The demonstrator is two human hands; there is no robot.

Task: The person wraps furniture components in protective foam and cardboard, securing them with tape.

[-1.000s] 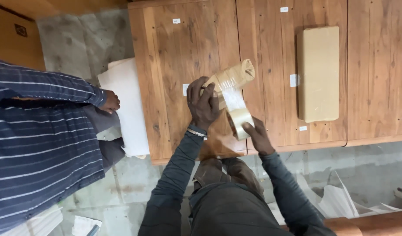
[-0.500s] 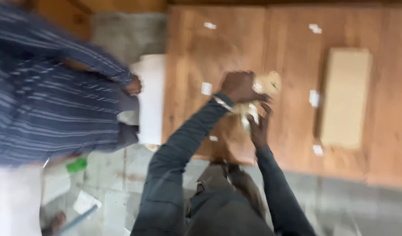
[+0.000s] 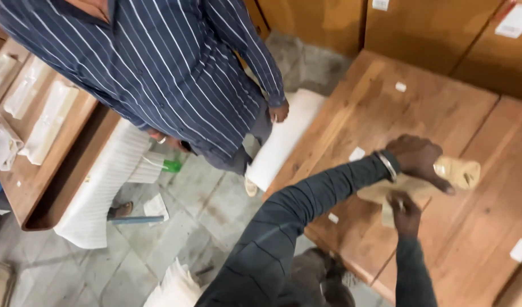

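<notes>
My left hand grips a roll of tan tape held over a wooden panel. A metal bangle sits on that wrist. Just below, my right hand pinches the loose tan strip that hangs from the roll. Both arms wear dark long sleeves. The panel has small white stickers on it.
A person in a navy striped shirt stands at the left on the grey tiled floor. White foam sheets lean by the panel. More wooden panels lie at far left, cardboard boxes at the top.
The view has swung left and tilted, bringing the striped-shirt person close. My hands still hold the tape roll and strip, now at the right of the view.
</notes>
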